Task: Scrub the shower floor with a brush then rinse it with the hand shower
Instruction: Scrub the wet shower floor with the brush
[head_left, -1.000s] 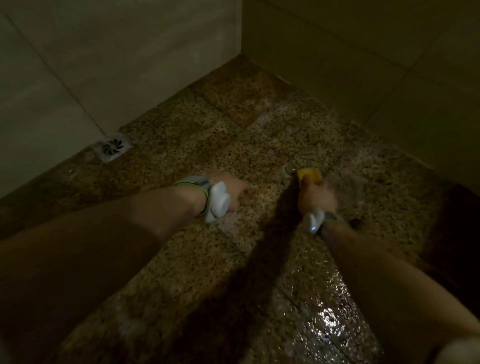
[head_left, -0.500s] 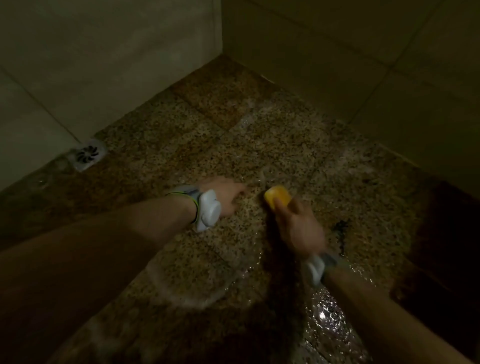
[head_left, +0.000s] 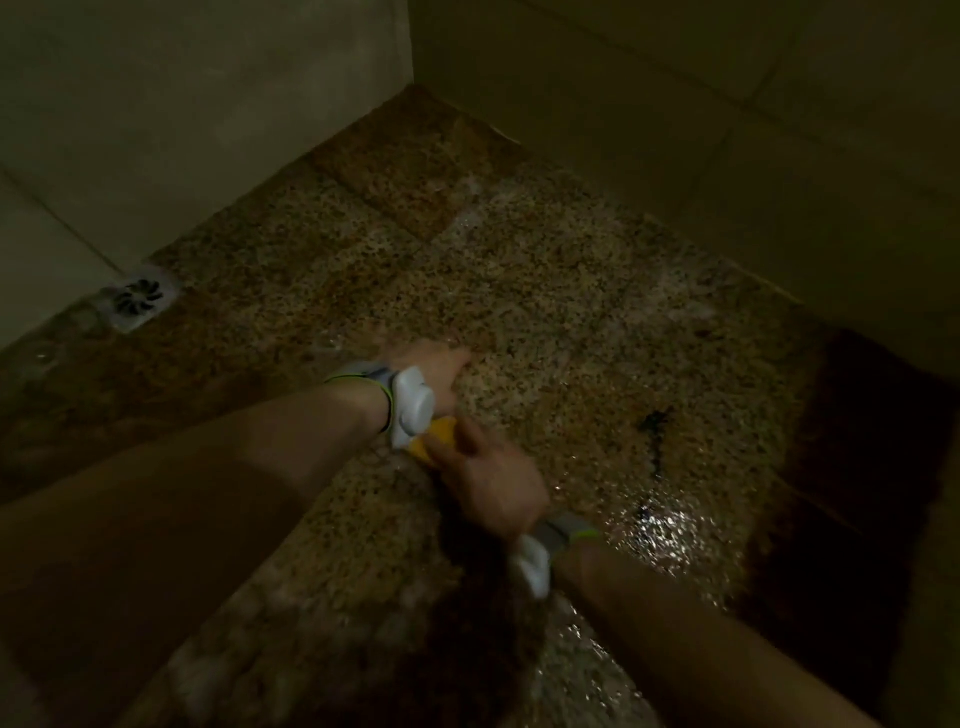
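Observation:
The shower floor (head_left: 545, 291) is wet speckled brown granite with pale soapy streaks. My right hand (head_left: 488, 478) grips a yellow brush (head_left: 439, 439) pressed on the floor, right beside my left wrist; most of the brush is hidden under the hand and the wrist device. My left hand (head_left: 441, 366) rests flat on the floor, fingers spread toward the far right. Both wrists wear white devices on grey bands. No hand shower is in view.
A square metal drain (head_left: 137, 299) sits at the foot of the left wall. Tiled walls meet at the far corner (head_left: 410, 78). A dark smear (head_left: 654, 431) lies on the floor right of my hands. A dark patch (head_left: 857, 467) lies by the right wall.
My right hand has pulled the brush left and toward me, from ahead of the left hand to beside the left wrist. The left hand stayed planted.

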